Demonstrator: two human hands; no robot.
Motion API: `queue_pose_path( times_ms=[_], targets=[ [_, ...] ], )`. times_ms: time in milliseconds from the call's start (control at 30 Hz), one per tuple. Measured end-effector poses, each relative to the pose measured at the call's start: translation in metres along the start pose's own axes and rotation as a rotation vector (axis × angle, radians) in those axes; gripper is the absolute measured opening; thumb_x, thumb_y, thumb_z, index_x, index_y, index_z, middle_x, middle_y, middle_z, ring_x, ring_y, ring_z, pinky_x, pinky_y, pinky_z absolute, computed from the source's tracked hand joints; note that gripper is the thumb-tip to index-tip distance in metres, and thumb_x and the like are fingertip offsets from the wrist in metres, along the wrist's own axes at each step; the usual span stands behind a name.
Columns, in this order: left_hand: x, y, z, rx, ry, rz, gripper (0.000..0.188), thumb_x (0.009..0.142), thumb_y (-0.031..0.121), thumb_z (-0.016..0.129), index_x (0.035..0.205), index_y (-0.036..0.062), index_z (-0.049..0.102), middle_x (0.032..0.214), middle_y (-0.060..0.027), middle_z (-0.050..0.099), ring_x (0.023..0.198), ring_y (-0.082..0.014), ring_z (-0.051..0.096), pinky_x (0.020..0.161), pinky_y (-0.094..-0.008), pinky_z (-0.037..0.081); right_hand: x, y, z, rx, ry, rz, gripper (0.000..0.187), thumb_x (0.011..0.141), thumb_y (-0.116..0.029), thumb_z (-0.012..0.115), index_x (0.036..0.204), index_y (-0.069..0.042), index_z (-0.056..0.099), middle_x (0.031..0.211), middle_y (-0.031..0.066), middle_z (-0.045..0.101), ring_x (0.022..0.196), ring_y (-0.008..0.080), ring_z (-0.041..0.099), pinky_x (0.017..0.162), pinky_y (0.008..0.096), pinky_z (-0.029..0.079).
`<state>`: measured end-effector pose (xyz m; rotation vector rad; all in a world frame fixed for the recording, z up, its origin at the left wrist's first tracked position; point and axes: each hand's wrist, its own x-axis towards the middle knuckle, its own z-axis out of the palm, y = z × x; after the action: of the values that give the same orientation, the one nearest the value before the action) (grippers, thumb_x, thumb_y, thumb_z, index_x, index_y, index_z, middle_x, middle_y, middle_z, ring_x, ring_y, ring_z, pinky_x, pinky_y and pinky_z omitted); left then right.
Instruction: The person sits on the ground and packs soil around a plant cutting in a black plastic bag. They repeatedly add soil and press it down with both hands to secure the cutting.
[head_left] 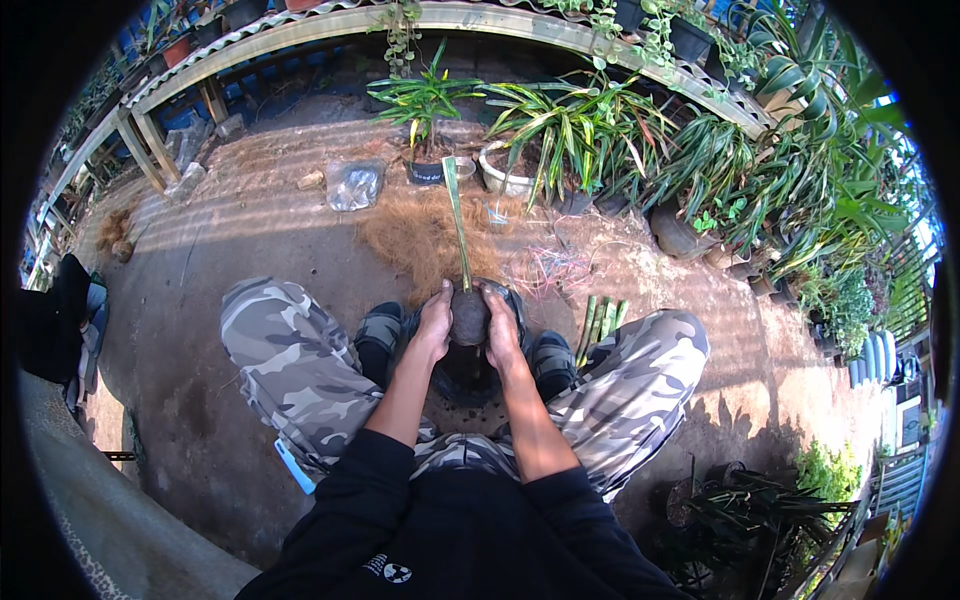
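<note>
Head view. Left hand (434,325) and right hand (500,330): both cupped and pressed against opposite sides of a dark round soil ball (469,316), fingers curled over its top edge. The ball sits at picture centre, between the person's knees, above a dark pot (466,375) on the ground. A thin green stalk (458,225) rises from the ball toward 12 o'clock.

Surroundings: heap of brown coconut fibre (415,240) just beyond the hands at 12 o'clock, touching the stalk's line. Cut green stems (600,322) lie at 3 o'clock, just beside the right knee. Clear plastic bag (353,185) at 11 o'clock, well apart. Potted leafy plants (560,140) crowd the edge from 12 to 3 o'clock, under a corrugated bench (300,30). Open bare concrete floor (180,300) lies from 9 to 11 o'clock. More pots (740,510) at 4 o'clock.
</note>
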<state>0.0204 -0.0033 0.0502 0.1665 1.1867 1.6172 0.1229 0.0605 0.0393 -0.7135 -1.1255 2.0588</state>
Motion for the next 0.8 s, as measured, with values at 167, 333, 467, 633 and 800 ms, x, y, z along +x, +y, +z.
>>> queue_pose_path(
  times_ms=[167, 333, 467, 633, 800],
  targets=[
    [-0.003, 0.004, -0.004, -0.117, -0.106, -0.038, 0.047, 0.101, 0.046, 0.041, 0.122, 0.0057, 0.055, 0.111, -0.0093, 0.065, 0.104, -0.0211, 0.065, 0.087, -0.0397, 0.053, 0.001, -0.011, -0.004, 0.007, -0.08, -0.055, 0.039, 0.098, -0.027, 0.049, 0.126, -0.001, 0.057, 0.121, 0.0105, 0.059, 0.112, 0.0193, 0.056, 0.099, 0.0316, 0.042],
    [-0.004, 0.006, -0.004, -0.126, -0.134, -0.002, 0.043, 0.1, 0.042, 0.046, 0.123, 0.0055, 0.054, 0.113, -0.009, 0.065, 0.102, -0.0218, 0.066, 0.089, -0.0413, 0.053, 0.004, -0.017, -0.004, -0.137, -0.104, -0.075, 0.042, 0.095, -0.021, 0.056, 0.132, -0.001, 0.053, 0.124, 0.0099, 0.058, 0.112, 0.0186, 0.056, 0.098, 0.0317, 0.044],
    [-0.001, 0.004, -0.009, -0.247, -0.242, -0.013, 0.042, 0.1, 0.037, 0.049, 0.127, 0.0049, 0.052, 0.116, -0.0076, 0.064, 0.103, -0.0202, 0.065, 0.087, -0.0377, 0.054, 0.003, -0.023, -0.003, -0.027, -0.113, -0.051, 0.044, 0.094, -0.018, 0.059, 0.133, -0.001, 0.052, 0.125, 0.0092, 0.057, 0.113, 0.0184, 0.055, 0.098, 0.0317, 0.044],
    [0.006, 0.001, -0.014, -0.302, -0.375, 0.137, 0.043, 0.096, 0.023, 0.055, 0.133, 0.003, 0.048, 0.119, -0.0086, 0.063, 0.107, -0.0196, 0.064, 0.089, -0.0365, 0.055, -0.002, -0.027, 0.002, -0.008, -0.073, -0.023, 0.044, 0.093, -0.016, 0.059, 0.134, -0.002, 0.051, 0.126, 0.0093, 0.057, 0.115, 0.0185, 0.055, 0.099, 0.032, 0.045],
    [-0.002, 0.003, -0.011, -0.315, -0.506, 0.172, 0.047, 0.091, 0.008, 0.06, 0.135, 0.0003, 0.047, 0.124, -0.0114, 0.059, 0.11, -0.0217, 0.062, 0.092, -0.0365, 0.054, 0.0, -0.03, 0.0, 0.111, -0.033, 0.009, 0.045, 0.093, -0.018, 0.059, 0.136, -0.004, 0.05, 0.129, 0.0098, 0.055, 0.117, 0.0198, 0.055, 0.098, 0.0333, 0.046]
  ],
)
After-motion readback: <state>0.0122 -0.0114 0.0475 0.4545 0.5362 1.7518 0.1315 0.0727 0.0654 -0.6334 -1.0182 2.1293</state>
